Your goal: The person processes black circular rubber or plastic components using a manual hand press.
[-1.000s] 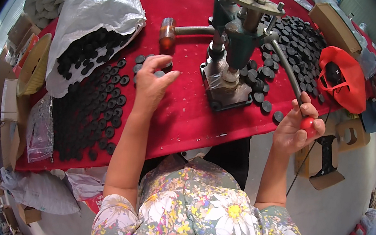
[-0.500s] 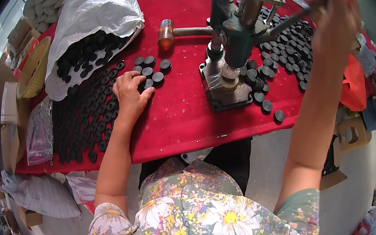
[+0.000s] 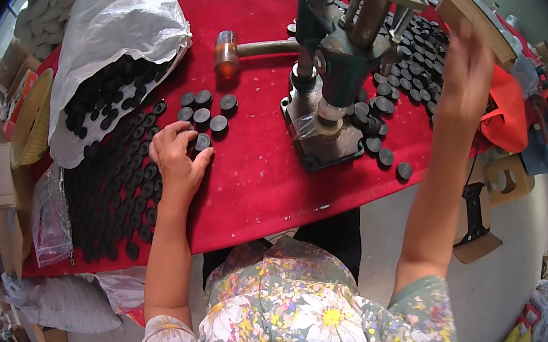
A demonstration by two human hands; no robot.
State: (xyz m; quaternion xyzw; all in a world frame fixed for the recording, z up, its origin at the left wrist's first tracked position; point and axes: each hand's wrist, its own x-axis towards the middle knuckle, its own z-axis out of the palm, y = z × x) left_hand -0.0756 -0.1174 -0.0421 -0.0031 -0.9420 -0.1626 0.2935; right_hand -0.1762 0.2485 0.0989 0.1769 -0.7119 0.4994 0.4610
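At the left of the red-covered table (image 3: 263,201), locate the white sack (image 3: 125,13), its mouth open on black parts. Below and right of it, more black rings (image 3: 147,190) lie spread on the cloth, extending to just beside your left hand (image 3: 177,158). Your left thumb and fingers are parted at the near side of a small group of black discs (image 3: 201,117); the nearest disc lies at the thumb tip, and a grip on it cannot be confirmed. Right of the group, the amber-headed mallet (image 3: 226,54) points its handle toward the press (image 3: 343,62), which stands upright between your hands. Further right, more black pieces (image 3: 404,170) lie beside and behind the press base. Your right hand (image 3: 467,68) is raised, well apart from your left; blur prevents telling whether its fingers are closed on anything. Right of your right forearm, the red bag (image 3: 506,115) sits at the table edge.
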